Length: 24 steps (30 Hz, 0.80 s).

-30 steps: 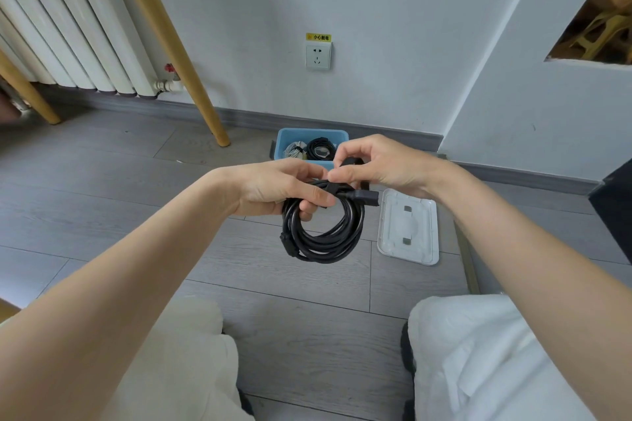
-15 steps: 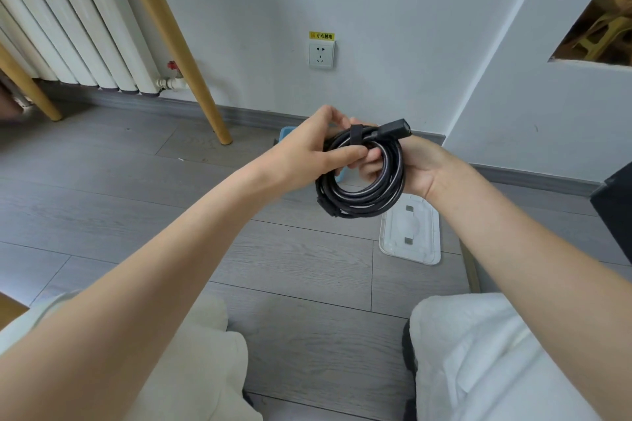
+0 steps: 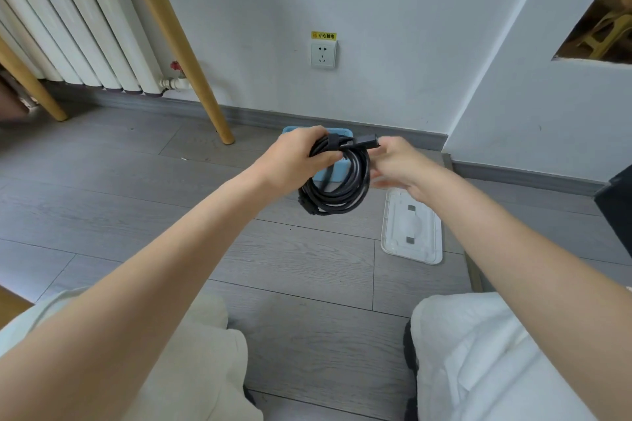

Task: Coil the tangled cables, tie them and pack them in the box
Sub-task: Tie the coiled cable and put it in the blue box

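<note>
With left hand (image 3: pixel 290 161) gripping black cable coil (image 3: pixel 337 181) mid-frame and right hand (image 3: pixel 398 164) loose, fingers blurred, the coil's weight hangs from one grip. Loops could slip or plug end (image 3: pixel 364 142) snag the blue box (image 3: pixel 337 171) rim, esp. if the strap (image 3: pixel 333 142) is loose.

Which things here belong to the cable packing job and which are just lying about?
Part of the job:
- coiled black cable, gripped by the left hand
- right hand at the cable's plug end
- blue plastic box behind the coil
- white rectangular lid on the floor

Just lying about:
- white wall socket
- white radiator
- slanted wooden legs
</note>
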Available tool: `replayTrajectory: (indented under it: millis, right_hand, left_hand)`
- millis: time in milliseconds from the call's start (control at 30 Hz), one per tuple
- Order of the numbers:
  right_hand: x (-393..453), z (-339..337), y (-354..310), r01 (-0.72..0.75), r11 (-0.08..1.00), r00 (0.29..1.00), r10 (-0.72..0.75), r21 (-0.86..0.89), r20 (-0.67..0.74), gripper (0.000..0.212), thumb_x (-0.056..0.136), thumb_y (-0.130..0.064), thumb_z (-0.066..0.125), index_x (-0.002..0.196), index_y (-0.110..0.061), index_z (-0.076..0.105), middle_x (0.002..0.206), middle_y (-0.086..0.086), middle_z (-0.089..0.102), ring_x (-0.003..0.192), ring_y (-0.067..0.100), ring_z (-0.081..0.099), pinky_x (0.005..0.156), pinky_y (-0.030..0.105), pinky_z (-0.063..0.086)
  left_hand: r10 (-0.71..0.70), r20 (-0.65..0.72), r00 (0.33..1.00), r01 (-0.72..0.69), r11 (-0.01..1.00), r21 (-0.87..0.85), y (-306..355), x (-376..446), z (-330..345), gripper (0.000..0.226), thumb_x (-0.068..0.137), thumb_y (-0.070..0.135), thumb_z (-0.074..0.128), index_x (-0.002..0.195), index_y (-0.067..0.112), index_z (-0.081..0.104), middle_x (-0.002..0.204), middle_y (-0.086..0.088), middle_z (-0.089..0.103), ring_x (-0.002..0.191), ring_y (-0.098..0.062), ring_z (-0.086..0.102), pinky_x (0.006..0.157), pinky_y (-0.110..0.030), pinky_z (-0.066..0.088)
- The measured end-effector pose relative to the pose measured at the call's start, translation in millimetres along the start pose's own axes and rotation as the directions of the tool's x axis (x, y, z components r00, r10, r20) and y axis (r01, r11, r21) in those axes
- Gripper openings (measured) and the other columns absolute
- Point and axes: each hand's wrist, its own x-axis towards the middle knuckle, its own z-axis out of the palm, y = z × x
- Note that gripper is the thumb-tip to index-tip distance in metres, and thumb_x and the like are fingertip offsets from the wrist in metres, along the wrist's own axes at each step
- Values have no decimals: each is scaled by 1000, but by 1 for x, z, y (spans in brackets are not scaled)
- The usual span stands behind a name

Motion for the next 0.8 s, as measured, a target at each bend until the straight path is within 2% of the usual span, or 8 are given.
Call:
replayTrajectory:
  millis: [100, 167, 267, 333, 367, 433, 600, 800]
  right_hand:
    - [-3, -7, -7, 218, 975, 961, -208, 33, -182, 5, 89, -15, 60, 89, -10, 61, 77, -2, 55, 75, 13, 53, 75, 31, 51]
    - [-8, -6, -13, 400, 915, 893, -401, -47, -205, 13, 86, -18, 63, 74, -19, 59, 72, -8, 57, 72, 8, 54, 77, 27, 49]
    - [-14, 6, -15, 661, 665, 623, -745, -349, -239, 15, 82, -15, 67, 69, -15, 59, 71, -9, 53, 69, -1, 46, 69, 11, 39]
    - [-18, 10, -13, 703, 404, 421, -900, -585, -116, 10, 80, -16, 65, 72, -10, 62, 78, 0, 51, 75, 7, 40, 66, 16, 36]
    - [-18, 11, -12, 688, 280, 371, -929, -669, -6, 10, 80, -18, 63, 75, -9, 63, 81, 4, 51, 79, 11, 39, 65, 21, 37]
    - [-18, 13, -7, 644, 117, 359, -919, -756, 164, 9, 80, -16, 62, 81, -8, 65, 86, 9, 52, 82, 17, 39, 62, 26, 38]
    - [-16, 18, -4, 661, 50, 423, -849, -749, 317, 19, 67, -4, 74, 81, -9, 63, 85, 11, 53, 76, 27, 51, 63, 34, 46]
    - [-15, 25, -1, 726, -46, 379, -805, -686, 456, 19, 65, -5, 71, 81, -9, 62, 82, 9, 58, 72, 28, 53, 56, 37, 50]
  left_hand:
    - [-64, -9, 998, 64, 998, 4, -7, 2, -3, 24, 92, 25, 57, 101, 3, 60, 91, -11, 50, 83, -17, 46, 58, -22, 35]
    - [-107, -20, 994, 106, 994, -19, -9, 3, -3, 24, 91, 24, 58, 96, 0, 61, 82, -13, 56, 73, -22, 50, 57, -25, 37]
    - [-167, -72, 983, 164, 986, -41, -11, 6, -3, 21, 91, 22, 58, 78, 6, 57, 66, -4, 55, 59, -17, 48, 53, -25, 36]
    - [-197, -100, 975, 187, 977, -108, -12, 8, -3, 27, 91, 19, 57, 66, 14, 50, 58, 3, 50, 47, -4, 46, 46, -17, 34]
    - [-209, -99, 973, 193, 970, -147, -12, 8, -3, 30, 91, 17, 57, 62, 14, 49, 56, 3, 49, 41, 0, 45, 42, -13, 32]
    - [-231, -67, 971, 212, 954, -213, -11, 5, -5, 33, 91, 15, 57, 59, 13, 49, 55, 2, 49, 37, 2, 42, 40, -8, 29]
    - [-315, 76, 946, 322, 893, -315, -17, -1, 1, 28, 90, 16, 58, 65, 6, 56, 60, -3, 52, 60, -16, 44, 61, -25, 35]
    - [-360, 203, 911, 412, 820, -397, -23, -5, 3, 8, 90, 5, 55, 92, -2, 59, 63, -7, 48, 58, -14, 43, 56, -20, 35]
